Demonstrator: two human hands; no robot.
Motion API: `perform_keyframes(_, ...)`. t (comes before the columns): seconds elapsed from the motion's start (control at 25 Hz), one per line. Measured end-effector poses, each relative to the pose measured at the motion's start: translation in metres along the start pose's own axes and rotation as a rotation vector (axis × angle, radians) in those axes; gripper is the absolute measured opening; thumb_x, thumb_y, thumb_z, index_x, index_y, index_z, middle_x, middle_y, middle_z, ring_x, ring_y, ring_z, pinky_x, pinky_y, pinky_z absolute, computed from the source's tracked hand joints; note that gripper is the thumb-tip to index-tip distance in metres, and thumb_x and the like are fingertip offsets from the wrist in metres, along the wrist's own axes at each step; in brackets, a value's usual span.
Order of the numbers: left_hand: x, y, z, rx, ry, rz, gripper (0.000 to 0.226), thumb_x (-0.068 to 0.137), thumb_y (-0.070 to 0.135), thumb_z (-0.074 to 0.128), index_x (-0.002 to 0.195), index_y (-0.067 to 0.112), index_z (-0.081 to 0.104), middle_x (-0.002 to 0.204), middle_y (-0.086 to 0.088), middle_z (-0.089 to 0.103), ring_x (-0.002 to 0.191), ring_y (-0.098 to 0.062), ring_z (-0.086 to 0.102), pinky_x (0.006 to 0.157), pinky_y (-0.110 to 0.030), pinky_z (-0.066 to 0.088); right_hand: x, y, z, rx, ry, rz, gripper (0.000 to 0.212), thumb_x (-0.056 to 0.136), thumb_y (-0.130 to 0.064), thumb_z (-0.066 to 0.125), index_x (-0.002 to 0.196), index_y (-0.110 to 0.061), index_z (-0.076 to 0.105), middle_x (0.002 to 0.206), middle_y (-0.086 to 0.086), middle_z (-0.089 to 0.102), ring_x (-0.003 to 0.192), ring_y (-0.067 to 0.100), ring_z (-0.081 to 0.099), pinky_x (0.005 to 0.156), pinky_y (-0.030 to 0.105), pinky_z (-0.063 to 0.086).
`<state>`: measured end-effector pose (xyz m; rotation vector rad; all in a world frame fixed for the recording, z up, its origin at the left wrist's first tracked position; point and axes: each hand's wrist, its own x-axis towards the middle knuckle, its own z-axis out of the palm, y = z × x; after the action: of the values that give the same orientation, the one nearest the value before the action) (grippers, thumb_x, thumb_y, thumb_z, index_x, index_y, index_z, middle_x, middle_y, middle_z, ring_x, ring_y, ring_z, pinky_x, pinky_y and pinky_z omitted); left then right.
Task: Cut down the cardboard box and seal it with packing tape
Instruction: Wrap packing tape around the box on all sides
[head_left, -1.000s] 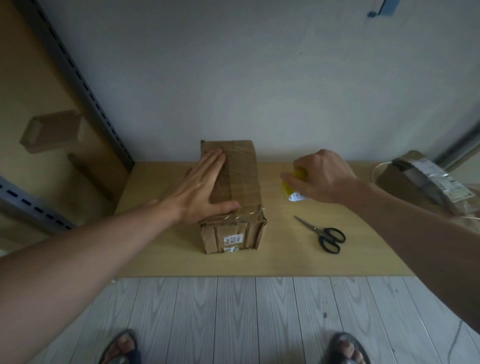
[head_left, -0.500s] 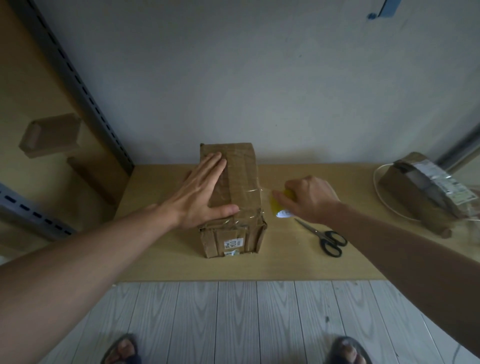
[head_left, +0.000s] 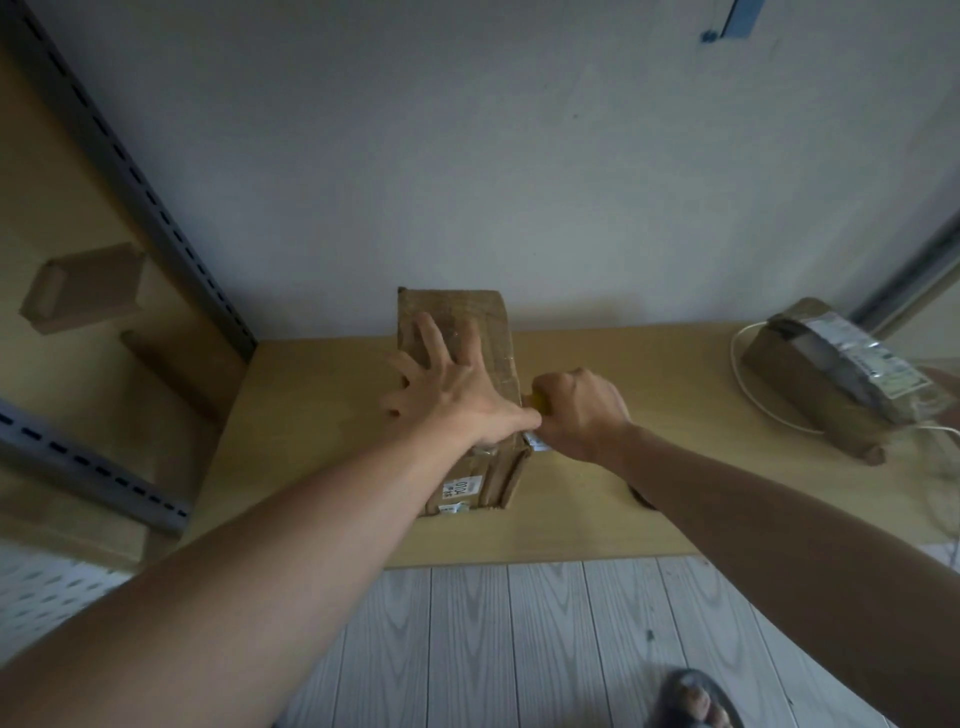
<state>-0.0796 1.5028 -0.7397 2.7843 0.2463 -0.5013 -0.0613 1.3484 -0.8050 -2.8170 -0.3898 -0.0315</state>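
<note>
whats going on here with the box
A person is working on a cardboard box that sits on a wooden table. The left hand presses flat on the top of the box, fingers spread, to hold it steady. The right hand grips a yellow roll, likely the packing tape, right against the box's right edge near the front. It looks like tape is being laid over the box. A wrapped parcel lies off to the right.
</note>
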Motion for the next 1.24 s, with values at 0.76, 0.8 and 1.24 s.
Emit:
perform_keyframes(0.76, 0.021, -0.104, 0.046, -0.213, 0.169, 0.483, 0.102, 0.076, 0.049, 0.063, 0.158, 0.037, 0.005, 0.168, -0.001, 0.004, 0.151, -0.014, 0.019, 0.116, -0.055, 0.029, 0.017, -0.042, -0.038, 0.586, -0.02, -0.079, 0.058, 0.1, -0.053, 0.047, 0.059, -0.011, 0.049, 0.054, -0.003, 0.047, 0.049, 0.008, 0.044, 0.053, 0.027, 0.035)
perform_keyframes(0.8, 0.026, -0.101, 0.041, -0.068, 0.174, 0.54, 0.107, 0.074, 0.061, 0.06, 0.158, 0.037, -0.001, 0.169, 0.004, -0.007, 0.154, -0.014, 0.002, 0.118, -0.059, 0.017, 0.019, -0.042, -0.038, 0.594, -0.011, -0.052, 0.058, 0.1, -0.053, 0.047, 0.057, -0.013, 0.049, 0.053, -0.004, 0.049, 0.048, 0.006, 0.046, 0.053, 0.027, 0.037)
perform_keyframes(1.24, 0.032, -0.098, 0.052, 0.041, 0.246, 0.523, 0.132, 0.063, 0.101, 0.027, 0.16, 0.018, -0.009, 0.169, 0.003, -0.013, 0.153, -0.007, -0.012, 0.123, -0.047, 0.02, 0.031, -0.023, -0.074, 0.299, -0.094, -0.285, 0.059, 0.101, -0.047, 0.048, 0.054, -0.011, 0.052, 0.049, 0.001, 0.049, 0.04, 0.015, 0.044, 0.041, 0.026, 0.034)
